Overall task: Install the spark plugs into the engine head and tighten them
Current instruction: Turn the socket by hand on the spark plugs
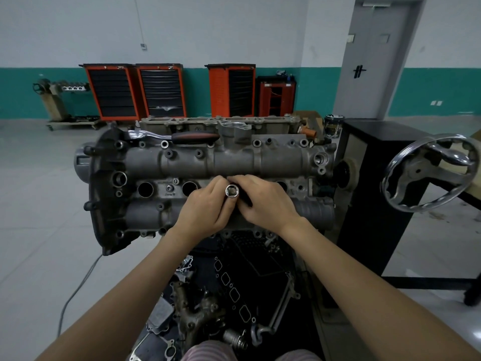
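A chrome socket (232,191) is held over the middle of the engine head (208,162), its long axis running roughly toward the camera, so that the open square-drive end faces up at the viewer. It is pinched between the fingers of the left hand (208,204) and the right hand (265,199), both curled round it from either side; whatever sits below it is hidden by the hands. No spark plug can be made out.

The engine head lies with its long axis running left to right. Along its central row, two open plug wells (145,189) are seen left of the hands, and part of a third (282,185) shows at the right; any well beneath the hands is covered.

One ratchet wrench (177,136) with a black and red handle is laid on the far edge of the head, lengthwise, well apart from the hands. A chrome handwheel (426,173) is mounted on the stand at the right. Four orange tool cabinets (161,89) are lined up against the far wall.
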The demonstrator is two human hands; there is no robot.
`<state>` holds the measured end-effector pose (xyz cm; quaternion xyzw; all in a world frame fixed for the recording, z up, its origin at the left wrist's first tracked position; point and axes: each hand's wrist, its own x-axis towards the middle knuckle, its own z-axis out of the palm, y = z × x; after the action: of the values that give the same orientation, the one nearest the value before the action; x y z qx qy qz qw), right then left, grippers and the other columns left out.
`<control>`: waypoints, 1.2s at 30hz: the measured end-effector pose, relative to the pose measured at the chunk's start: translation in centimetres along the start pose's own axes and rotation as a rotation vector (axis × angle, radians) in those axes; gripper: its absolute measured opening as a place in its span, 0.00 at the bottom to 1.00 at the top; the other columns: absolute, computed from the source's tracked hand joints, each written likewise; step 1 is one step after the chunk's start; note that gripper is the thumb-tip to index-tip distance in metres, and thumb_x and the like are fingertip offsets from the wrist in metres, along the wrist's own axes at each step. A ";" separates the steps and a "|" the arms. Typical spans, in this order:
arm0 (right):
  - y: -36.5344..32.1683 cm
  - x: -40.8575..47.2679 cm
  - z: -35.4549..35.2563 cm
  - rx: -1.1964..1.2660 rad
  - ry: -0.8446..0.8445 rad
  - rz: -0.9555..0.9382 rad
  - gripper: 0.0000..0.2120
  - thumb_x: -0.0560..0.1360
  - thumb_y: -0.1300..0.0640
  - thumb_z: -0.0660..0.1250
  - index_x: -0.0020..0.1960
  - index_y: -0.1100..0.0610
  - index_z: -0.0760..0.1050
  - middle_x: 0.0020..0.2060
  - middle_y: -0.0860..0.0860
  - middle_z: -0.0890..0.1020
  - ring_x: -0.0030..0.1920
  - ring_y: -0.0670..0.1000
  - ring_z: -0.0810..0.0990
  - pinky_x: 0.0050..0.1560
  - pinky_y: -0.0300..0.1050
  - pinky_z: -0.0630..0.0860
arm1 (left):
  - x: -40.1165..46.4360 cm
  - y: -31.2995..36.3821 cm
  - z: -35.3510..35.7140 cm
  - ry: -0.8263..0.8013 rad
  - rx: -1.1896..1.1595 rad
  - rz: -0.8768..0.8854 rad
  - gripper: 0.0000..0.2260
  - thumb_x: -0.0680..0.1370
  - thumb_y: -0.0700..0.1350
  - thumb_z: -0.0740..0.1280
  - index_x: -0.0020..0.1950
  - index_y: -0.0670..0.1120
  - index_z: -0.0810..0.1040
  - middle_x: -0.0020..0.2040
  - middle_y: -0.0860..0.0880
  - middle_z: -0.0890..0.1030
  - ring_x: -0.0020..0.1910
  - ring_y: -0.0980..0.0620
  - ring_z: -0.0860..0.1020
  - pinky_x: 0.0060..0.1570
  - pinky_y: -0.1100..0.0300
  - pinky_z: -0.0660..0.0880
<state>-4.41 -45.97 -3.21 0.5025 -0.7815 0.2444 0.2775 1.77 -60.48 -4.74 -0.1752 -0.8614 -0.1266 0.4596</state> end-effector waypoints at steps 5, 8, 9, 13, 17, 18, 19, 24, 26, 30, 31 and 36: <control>-0.2 0.1 -0.1 -0.010 0.001 -0.004 0.13 0.72 0.63 0.64 0.56 0.61 0.75 0.44 0.55 0.79 0.42 0.59 0.79 0.36 0.54 0.75 | 0.0 -0.2 0.3 0.007 0.002 -0.028 0.28 0.81 0.54 0.48 0.44 0.33 0.77 0.37 0.41 0.76 0.29 0.43 0.75 0.25 0.52 0.73; -0.3 0.0 -0.2 0.009 0.039 -0.012 0.06 0.71 0.63 0.66 0.45 0.66 0.73 0.38 0.58 0.78 0.37 0.61 0.77 0.32 0.53 0.73 | 0.2 -0.1 0.4 0.036 0.038 -0.025 0.18 0.78 0.50 0.58 0.36 0.36 0.72 0.31 0.44 0.73 0.24 0.47 0.70 0.20 0.56 0.68; -0.4 0.0 -0.3 0.014 0.054 -0.017 0.06 0.70 0.64 0.67 0.41 0.66 0.72 0.35 0.59 0.77 0.34 0.61 0.77 0.30 0.52 0.72 | 0.2 -0.1 0.4 0.046 0.051 -0.022 0.19 0.77 0.50 0.59 0.34 0.37 0.71 0.30 0.45 0.72 0.23 0.48 0.70 0.19 0.57 0.67; -0.3 0.1 -0.1 0.008 0.060 -0.005 0.06 0.71 0.62 0.67 0.41 0.65 0.72 0.34 0.58 0.76 0.33 0.60 0.76 0.29 0.52 0.73 | 0.2 -0.3 0.5 0.069 0.064 -0.014 0.28 0.81 0.57 0.52 0.33 0.36 0.73 0.29 0.44 0.74 0.23 0.46 0.72 0.20 0.56 0.69; -0.2 0.1 0.0 0.004 0.023 0.064 0.17 0.72 0.54 0.67 0.58 0.59 0.71 0.49 0.53 0.80 0.43 0.58 0.80 0.37 0.53 0.76 | 0.1 -0.4 0.5 0.048 0.071 -0.024 0.27 0.82 0.54 0.48 0.38 0.35 0.74 0.32 0.43 0.74 0.24 0.45 0.72 0.21 0.57 0.68; -0.2 0.1 0.0 -0.021 0.005 0.045 0.20 0.72 0.55 0.67 0.62 0.58 0.70 0.52 0.53 0.80 0.45 0.58 0.80 0.39 0.53 0.76 | 0.0 -0.4 0.5 0.034 0.071 -0.020 0.26 0.82 0.53 0.48 0.40 0.35 0.74 0.34 0.42 0.74 0.24 0.44 0.72 0.21 0.58 0.68; -0.1 0.1 0.0 -0.045 -0.013 0.025 0.21 0.72 0.56 0.66 0.63 0.58 0.70 0.52 0.53 0.79 0.46 0.58 0.80 0.39 0.54 0.76 | 0.0 -0.4 0.5 0.023 0.078 -0.013 0.26 0.81 0.52 0.49 0.41 0.34 0.75 0.35 0.42 0.74 0.24 0.44 0.72 0.22 0.59 0.67; -0.2 0.1 -0.2 -0.049 -0.037 -0.007 0.11 0.73 0.63 0.63 0.54 0.63 0.74 0.46 0.56 0.78 0.43 0.60 0.78 0.38 0.56 0.74 | 0.0 -0.2 0.4 0.014 0.084 0.007 0.27 0.82 0.54 0.47 0.40 0.34 0.74 0.34 0.42 0.73 0.23 0.46 0.70 0.21 0.61 0.65; -0.3 0.1 -0.2 -0.022 -0.014 -0.007 0.07 0.73 0.62 0.63 0.49 0.65 0.73 0.43 0.58 0.79 0.42 0.60 0.78 0.37 0.56 0.73 | 0.1 -0.2 0.4 0.039 0.093 -0.003 0.23 0.80 0.53 0.54 0.37 0.36 0.72 0.31 0.44 0.73 0.22 0.46 0.70 0.21 0.61 0.64; -0.1 0.1 0.0 0.023 0.025 0.062 0.08 0.74 0.59 0.65 0.46 0.65 0.72 0.41 0.57 0.78 0.40 0.61 0.76 0.37 0.55 0.72 | 0.2 -0.2 0.5 0.089 0.082 0.014 0.28 0.81 0.55 0.51 0.33 0.36 0.73 0.29 0.44 0.74 0.23 0.46 0.72 0.20 0.58 0.68; -0.1 0.1 0.0 0.036 0.031 0.070 0.09 0.73 0.58 0.66 0.46 0.64 0.71 0.40 0.57 0.77 0.39 0.60 0.76 0.36 0.54 0.72 | 0.2 -0.2 0.4 0.090 0.072 0.016 0.28 0.81 0.55 0.51 0.33 0.36 0.73 0.28 0.44 0.75 0.23 0.46 0.72 0.20 0.57 0.69; -0.2 0.1 0.0 -0.016 0.000 0.027 0.18 0.72 0.56 0.67 0.60 0.59 0.72 0.50 0.53 0.79 0.44 0.57 0.80 0.37 0.53 0.76 | 0.0 -0.3 0.5 0.059 0.078 0.015 0.26 0.82 0.51 0.48 0.42 0.34 0.77 0.34 0.42 0.76 0.26 0.44 0.74 0.22 0.57 0.69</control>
<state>-4.25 -46.12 -3.17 0.4897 -0.7900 0.2419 0.2784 1.26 -60.58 -5.03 -0.1597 -0.8504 -0.0947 0.4922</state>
